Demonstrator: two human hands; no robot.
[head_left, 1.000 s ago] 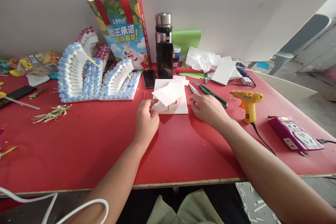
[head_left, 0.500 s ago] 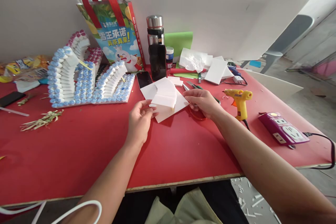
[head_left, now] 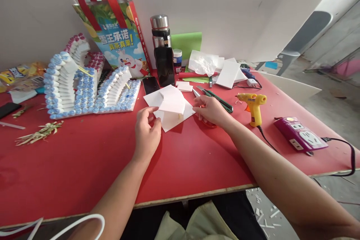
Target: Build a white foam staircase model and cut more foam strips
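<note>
A square white foam board (head_left: 170,123) lies on the red table, and a curved, fan-shaped white stack (head_left: 173,101) stands on it. A small yellowish stick shows beneath the stack's front edge. My left hand (head_left: 147,131) is at the board's left side, thumb and forefinger apart with a gap between them. At the right corner of the board, the fingertips of my right hand (head_left: 210,109) are closed on its edge; the thumb is partly hidden. Scissors (head_left: 196,92) lie partly under my right hand. Just behind that hand is a green utility knife (head_left: 221,101).
A yellow glue gun (head_left: 254,107) and a purple power strip (head_left: 302,135) are on the right. Blue-and-white fan-shaped pieces (head_left: 84,97) stand at left. Behind are a bag (head_left: 118,37), a steel flask (head_left: 160,30), a phone (head_left: 164,66) and white foam offcuts (head_left: 227,73).
My left thumb and forefinger have come away from the white stack and spread apart. My right hand stays by the board's corner. The whole view has shifted slightly.
</note>
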